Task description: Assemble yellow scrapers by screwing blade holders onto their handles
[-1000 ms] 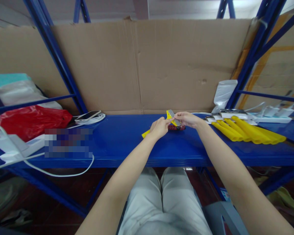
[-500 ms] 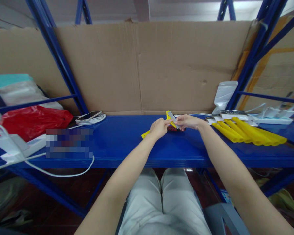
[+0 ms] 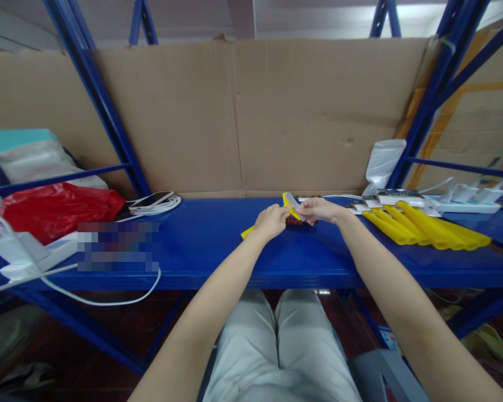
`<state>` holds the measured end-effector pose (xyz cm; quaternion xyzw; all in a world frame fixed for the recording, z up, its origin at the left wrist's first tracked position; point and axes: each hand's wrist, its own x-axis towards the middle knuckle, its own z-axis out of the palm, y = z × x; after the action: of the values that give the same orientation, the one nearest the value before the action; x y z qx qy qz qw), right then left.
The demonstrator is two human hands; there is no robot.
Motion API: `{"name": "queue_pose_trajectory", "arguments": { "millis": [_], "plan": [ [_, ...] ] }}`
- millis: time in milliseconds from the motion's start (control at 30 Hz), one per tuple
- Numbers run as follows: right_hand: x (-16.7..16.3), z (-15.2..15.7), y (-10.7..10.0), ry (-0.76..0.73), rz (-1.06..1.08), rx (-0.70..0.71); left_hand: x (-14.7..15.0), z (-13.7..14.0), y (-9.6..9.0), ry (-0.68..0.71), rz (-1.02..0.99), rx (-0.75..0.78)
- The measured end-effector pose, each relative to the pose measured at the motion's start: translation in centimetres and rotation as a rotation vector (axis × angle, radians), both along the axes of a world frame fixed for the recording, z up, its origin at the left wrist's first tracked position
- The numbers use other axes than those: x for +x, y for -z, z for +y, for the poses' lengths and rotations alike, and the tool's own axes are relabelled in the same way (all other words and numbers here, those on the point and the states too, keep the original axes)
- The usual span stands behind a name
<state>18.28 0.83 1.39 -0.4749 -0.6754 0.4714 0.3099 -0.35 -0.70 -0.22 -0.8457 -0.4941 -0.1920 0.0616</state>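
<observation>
Over the middle of the blue table, my left hand (image 3: pixel 271 221) is closed round a yellow scraper-like tool (image 3: pixel 292 213). Its yellow end pokes out on the left below the hand, and its wide yellow head shows past the fingertips. A flat grey strip (image 3: pixel 292 201) lies along that head. My right hand (image 3: pixel 318 210) pinches the lower right end of the strip, with the fingertips of both hands close together. Beneath the hands sits a dark red and black patterned thing (image 3: pixel 294 221), mostly covered, whose kind I cannot make out.
Several yellow tube-like handles (image 3: pixel 423 226) lie on the right of the blue table (image 3: pixel 205 245), beside a white power strip (image 3: pixel 469 205). On the left are a phone (image 3: pixel 153 199) on a coiled white cable, a red bag (image 3: pixel 62 209) and white chargers (image 3: pixel 20 251). Cardboard (image 3: pixel 297 117) stands behind.
Both hands hold nearly the same pose. The yellow head and grey strip have shifted very slightly left and down, with the whole view moving a little.
</observation>
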Motion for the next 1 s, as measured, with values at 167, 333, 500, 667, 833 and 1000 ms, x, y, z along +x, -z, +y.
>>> {"name": "queue_pose_trajectory", "arguments": {
  "millis": [167, 333, 500, 667, 833, 1000],
  "plan": [
    [-0.3, -0.2, -0.1, 0.038, -0.001, 0.028, 0.2, -0.4, -0.1, 0.0, 0.014, -0.005],
    [-0.6, -0.4, -0.4, 0.079, -0.115, 0.041, 0.4, -0.6, 0.0, -0.004, 0.018, -0.003],
    [-0.8, -0.5, -0.5, 0.086, -0.154, 0.069, 0.3, -0.5, 0.1, -0.015, 0.027, 0.007],
    [-0.3, -0.4, -0.5, 0.075, -0.132, 0.053, 0.3, -0.5, 0.0, 0.007, 0.041, 0.011],
    [0.2, 0.0, -0.6, 0.111, 0.009, 0.031, 0.7, -1.0, -0.1, 0.092, 0.043, -0.004],
    [-0.4, 0.1, -0.6, 0.267, 0.038, 0.103, 0.9, -1.1, 0.0, 0.14, 0.073, 0.007]
  ]
}}
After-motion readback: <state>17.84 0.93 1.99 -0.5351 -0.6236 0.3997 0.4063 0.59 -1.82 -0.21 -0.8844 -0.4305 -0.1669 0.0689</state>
